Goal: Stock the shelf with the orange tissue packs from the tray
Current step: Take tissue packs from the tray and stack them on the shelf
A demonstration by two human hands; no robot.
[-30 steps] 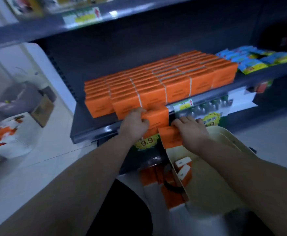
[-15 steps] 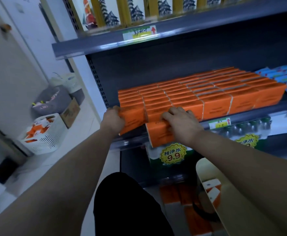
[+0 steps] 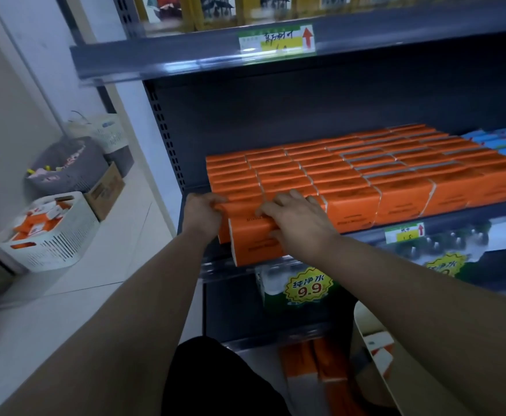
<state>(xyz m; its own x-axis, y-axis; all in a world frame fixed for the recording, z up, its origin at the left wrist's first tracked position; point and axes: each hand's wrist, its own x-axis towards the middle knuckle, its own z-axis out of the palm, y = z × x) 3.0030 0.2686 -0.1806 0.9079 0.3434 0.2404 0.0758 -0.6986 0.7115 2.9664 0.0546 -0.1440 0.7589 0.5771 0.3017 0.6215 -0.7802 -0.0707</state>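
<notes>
Shelf: dark grey metal, its middle level already mostly filled.
Stocked orange packs: tight rows standing on edge, from the left front corner to the blue packs on the right.
Tray: beige, low at the right, a few orange-and-white packs left inside.
Held tissue packs: two at the shelf's front left lip, the lower one overhanging the edge.
Handling: likely light and soft, in slick film that dents and slips, so best squeezed at the short ends and slid in flat.
Left hand: fingers wrapped round the left end.
Right hand: fingers spread over the tops, thumb on the front face, clamping.
</notes>
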